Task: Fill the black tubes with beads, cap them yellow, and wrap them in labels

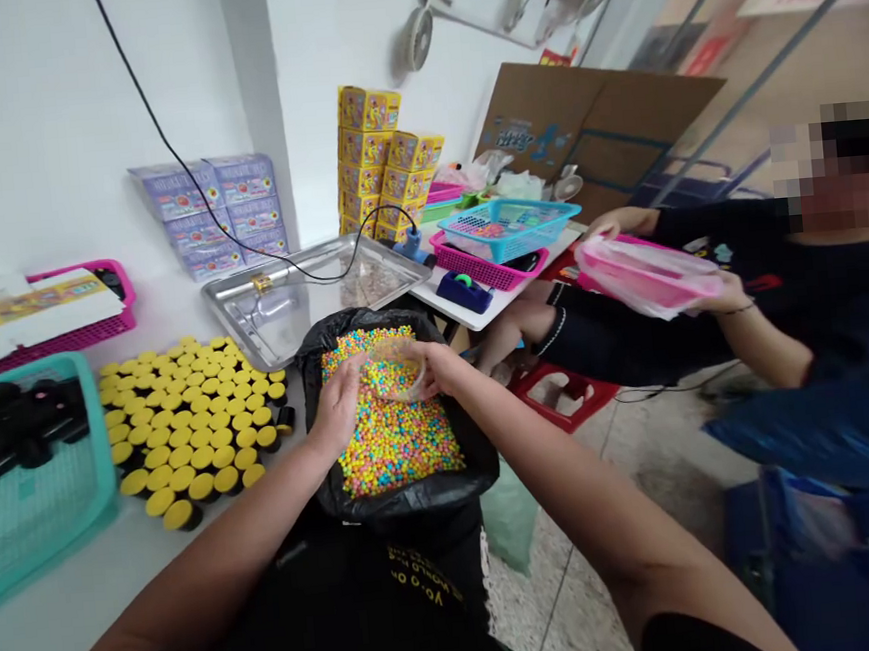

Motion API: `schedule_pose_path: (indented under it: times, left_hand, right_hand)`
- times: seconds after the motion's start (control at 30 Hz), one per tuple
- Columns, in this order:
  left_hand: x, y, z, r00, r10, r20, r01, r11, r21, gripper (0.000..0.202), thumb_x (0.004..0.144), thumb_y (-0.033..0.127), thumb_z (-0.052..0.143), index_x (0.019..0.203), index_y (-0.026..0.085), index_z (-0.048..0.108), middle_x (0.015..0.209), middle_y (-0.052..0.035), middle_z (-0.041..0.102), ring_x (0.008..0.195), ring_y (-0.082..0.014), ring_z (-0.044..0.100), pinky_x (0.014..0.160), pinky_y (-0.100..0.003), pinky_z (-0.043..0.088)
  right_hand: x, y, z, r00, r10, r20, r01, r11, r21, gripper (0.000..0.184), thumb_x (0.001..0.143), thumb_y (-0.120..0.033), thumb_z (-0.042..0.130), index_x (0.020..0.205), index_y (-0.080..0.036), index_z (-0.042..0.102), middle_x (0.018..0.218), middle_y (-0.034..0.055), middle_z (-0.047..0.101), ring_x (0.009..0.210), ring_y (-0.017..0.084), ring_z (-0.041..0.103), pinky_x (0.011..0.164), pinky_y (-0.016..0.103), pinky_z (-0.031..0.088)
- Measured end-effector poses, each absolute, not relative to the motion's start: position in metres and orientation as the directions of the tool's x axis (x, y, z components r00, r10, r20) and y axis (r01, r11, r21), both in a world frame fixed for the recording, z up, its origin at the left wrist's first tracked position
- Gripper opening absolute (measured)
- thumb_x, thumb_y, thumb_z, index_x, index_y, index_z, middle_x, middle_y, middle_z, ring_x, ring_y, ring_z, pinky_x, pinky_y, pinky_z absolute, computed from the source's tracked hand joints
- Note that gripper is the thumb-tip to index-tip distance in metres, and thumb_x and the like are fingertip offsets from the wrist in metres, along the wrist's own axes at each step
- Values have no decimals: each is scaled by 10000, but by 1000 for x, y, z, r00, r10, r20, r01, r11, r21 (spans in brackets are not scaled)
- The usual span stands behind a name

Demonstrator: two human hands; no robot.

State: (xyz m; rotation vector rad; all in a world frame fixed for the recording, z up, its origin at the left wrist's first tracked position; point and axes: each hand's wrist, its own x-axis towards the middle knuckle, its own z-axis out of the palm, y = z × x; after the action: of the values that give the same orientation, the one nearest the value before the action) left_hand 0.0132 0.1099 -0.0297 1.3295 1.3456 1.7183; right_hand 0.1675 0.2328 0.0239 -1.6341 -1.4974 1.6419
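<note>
The right hand (438,365) curls its fingers around a clear plastic cup (397,371), light and easiest held by the rim. The left hand's (339,405) fingers stay half-open beside it, above slippery pastel candy beads (394,439) filling a black plastic bag (474,443).

To my left on the counter, black jars with yellow lids (190,420) stand packed together beside a teal basket (92,473). Farther off are a steel tray (254,325), purple boxes (207,213) and stacked yellow boxes (372,160). On my right, a co-worker (777,278) holds a pink basket in a clear bag (648,274).
</note>
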Motion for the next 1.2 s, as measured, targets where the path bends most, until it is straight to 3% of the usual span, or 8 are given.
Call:
schedule_pose_path:
  times: [0.13, 0.33, 0.5, 0.7, 0.83, 0.97, 1.13, 1.2]
  left_hand:
    - [7, 106, -30, -501, 788, 357, 239, -270, 933, 618, 959, 639, 358, 1178, 139, 649, 1277, -147, 648, 1222, -254, 590, 1079, -401, 438]
    - [7, 107, -26, -543, 799, 258, 386, -35, 922, 484, 952, 588, 378, 854, 183, 623, 914, -63, 674, 973, -225, 627, 912, -331, 487]
    - [8, 107, -22, -519, 819, 243, 439, 12, 898, 429, 951, 551, 377, 806, 194, 566, 809, -31, 608, 840, -201, 578, 792, -304, 468]
    - [7, 107, -24, -503, 837, 214, 424, 24, 905, 433, 933, 576, 398, 876, 193, 594, 879, -31, 642, 900, -207, 602, 835, -309, 470]
    - [5, 106, -27, -498, 846, 191, 427, 48, 903, 445, 909, 576, 426, 1016, 194, 627, 1096, -77, 682, 1099, -250, 611, 997, -373, 451]
    - [3, 107, -30, -522, 847, 102, 440, 165, 883, 543, 856, 613, 474, 1165, 190, 616, 1304, -122, 628, 1274, -293, 541, 1112, -442, 386]
    - [2, 108, -29, -510, 860, 37, 460, 236, 856, 638, 811, 650, 487, 1233, 185, 600, 1370, -135, 592, 1342, -313, 490, 1155, -483, 345]
    - [3, 108, -27, -510, 860, 20, 460, 253, 851, 629, 808, 647, 486, 1229, 194, 601, 1376, -130, 591, 1352, -312, 482, 1163, -492, 334]
  right_hand:
    - [183, 230, 34, -363, 758, -541, 315, -446, -837, 350, 916, -434, 449, 978, -138, 625, 674, 58, 592, 633, 219, 625, 579, 386, 569]
    - [207, 246, 52, -407, 811, -420, 19, -453, -891, 365, 893, -492, 447, 906, -166, 610, 701, 69, 601, 635, 213, 611, 519, 341, 533]
    - [214, 260, 55, -288, 867, -407, 168, -373, -913, 437, 857, -564, 487, 1030, -172, 573, 824, 93, 635, 588, 216, 614, 484, 350, 505]
    - [224, 269, 63, -248, 866, -435, 188, -397, -898, 427, 846, -555, 511, 977, -162, 617, 743, 87, 617, 515, 207, 575, 432, 335, 461]
    - [244, 280, 77, -259, 852, -456, 131, -436, -890, 439, 859, -556, 479, 940, -155, 637, 698, 105, 619, 542, 232, 568, 473, 380, 488]
    - [281, 292, 94, -237, 874, -423, 41, -426, -904, 453, 865, -550, 461, 913, -136, 638, 693, 110, 627, 588, 244, 587, 485, 359, 481]
    - [357, 318, 110, -19, 948, -317, -19, -318, -948, 481, 896, -554, 374, 909, -153, 639, 774, 125, 667, 698, 261, 642, 585, 369, 510]
    - [392, 332, 113, 125, 960, -251, 52, -259, -964, 495, 908, -547, 344, 939, -152, 641, 798, 136, 673, 734, 273, 657, 638, 400, 525]
